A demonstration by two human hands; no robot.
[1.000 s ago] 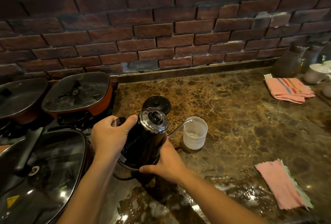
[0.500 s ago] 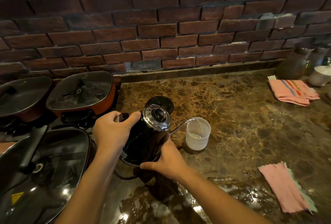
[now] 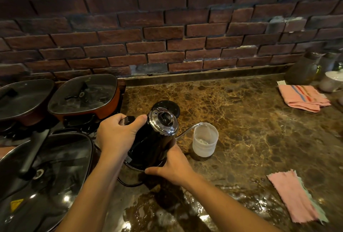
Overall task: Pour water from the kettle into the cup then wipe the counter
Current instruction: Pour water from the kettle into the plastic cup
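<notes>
While the left hand (image 3: 116,135) curls its fingers (image 3: 111,121) round the black handle of the kettle (image 3: 154,139), the right hand (image 3: 174,165) cups the kettle's lower body, thumb along the base. Tilted toward the right, the kettle holds its thin spout over the rim of the translucent cup (image 3: 205,140), which stands on the marble tabletop (image 3: 250,129) just beside it. A pink cloth (image 3: 295,196) lies near the front right; a striped towel (image 3: 303,98) lies at the far right. Lidded pans (image 3: 83,96) sit left.
</notes>
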